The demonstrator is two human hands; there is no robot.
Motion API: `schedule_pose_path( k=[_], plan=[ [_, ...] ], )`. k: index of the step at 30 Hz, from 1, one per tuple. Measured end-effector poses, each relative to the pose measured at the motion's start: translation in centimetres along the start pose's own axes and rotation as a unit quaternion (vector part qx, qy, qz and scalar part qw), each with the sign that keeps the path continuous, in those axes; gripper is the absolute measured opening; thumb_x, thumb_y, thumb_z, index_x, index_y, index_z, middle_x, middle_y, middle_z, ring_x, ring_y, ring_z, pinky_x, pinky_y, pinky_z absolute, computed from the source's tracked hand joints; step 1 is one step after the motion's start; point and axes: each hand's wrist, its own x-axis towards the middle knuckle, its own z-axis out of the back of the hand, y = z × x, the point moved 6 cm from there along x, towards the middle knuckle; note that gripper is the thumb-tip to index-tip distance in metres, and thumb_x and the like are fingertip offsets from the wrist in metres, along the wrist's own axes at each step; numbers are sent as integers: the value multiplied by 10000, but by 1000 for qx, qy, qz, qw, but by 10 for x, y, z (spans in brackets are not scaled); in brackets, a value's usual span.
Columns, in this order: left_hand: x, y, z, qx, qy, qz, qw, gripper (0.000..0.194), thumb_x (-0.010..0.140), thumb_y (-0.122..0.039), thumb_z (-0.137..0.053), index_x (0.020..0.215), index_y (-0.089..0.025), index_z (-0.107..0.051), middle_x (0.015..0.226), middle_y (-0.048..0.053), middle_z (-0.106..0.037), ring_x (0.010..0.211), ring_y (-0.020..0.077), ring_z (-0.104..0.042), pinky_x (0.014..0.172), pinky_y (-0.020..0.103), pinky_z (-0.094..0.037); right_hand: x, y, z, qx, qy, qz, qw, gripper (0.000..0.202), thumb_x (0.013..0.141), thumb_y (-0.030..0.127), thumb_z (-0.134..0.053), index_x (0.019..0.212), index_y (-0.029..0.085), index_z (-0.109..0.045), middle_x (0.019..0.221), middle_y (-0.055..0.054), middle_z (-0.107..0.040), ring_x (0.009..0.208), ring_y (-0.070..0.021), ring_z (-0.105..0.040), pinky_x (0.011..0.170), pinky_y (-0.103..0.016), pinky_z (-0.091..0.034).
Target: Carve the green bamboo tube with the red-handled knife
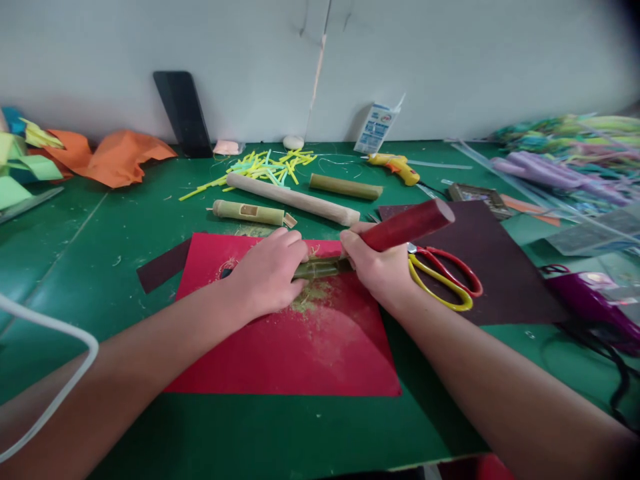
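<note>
Pinning the green bamboo piece (320,268) at frame centre on the red sheet (300,347), left hand (270,273) clamped over its left end, long axis left-right, right hand (377,267) gripping the red-handled tool (405,225) at its right end.

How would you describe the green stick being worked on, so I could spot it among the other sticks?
Find the red sheet on the green table. The bamboo piece lies across its top edge, pinned by the left hand, with the right hand holding a red-handled tool at it. Unlike the sticks behind, it has green shavings beneath it.
</note>
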Motion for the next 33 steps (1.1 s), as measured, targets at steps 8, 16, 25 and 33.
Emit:
schedule_pose_path(
  k=[8, 16, 25, 33],
  plan=[
    [-1, 0, 0, 8, -7, -4, 1000, 165, 815, -237, -708, 882, -150, -586, 928, 70, -581, 935, 245, -540, 759, 367, -461, -1, 5, -6, 13, 33, -5, 999, 319, 819, 329, -606, 546, 216, -486, 501, 35, -448, 527, -114, -428, 531, -290, -347],
    [0, 2, 0, 3, -28, -3, 1000, 105, 801, -197, -636, 831, -180, -536, 895, 71, -571, 903, 252, -537, 703, 368, -434, -10, 19, -27, 22, 94, -6, 995, 292, 815, 362, -615, 588, 194, -543, 549, 39, -465, 537, -95, -398, 512, -268, -325],
    [0, 0, 1, -10, -34, -5, 999, 78, 796, -155, -601, 840, -179, -540, 899, 75, -588, 902, 255, -551, 709, 375, -452, -9, 22, -34, 58, 92, -18, 994, 261, 796, 315, -628, 583, 187, -548, 562, 33, -501, 542, -90, -409, 504, -257, -328],
    [-1, 1, 1, -3, -41, -8, 999, 110, 795, -172, -631, 831, -182, -527, 913, 75, -602, 905, 255, -557, 721, 379, -468, -7, 19, -34, 55, 80, -13, 995, 280, 793, 313, -635, 564, 189, -532, 516, 52, -446, 499, -76, -356, 474, -260, -290]
  ],
)
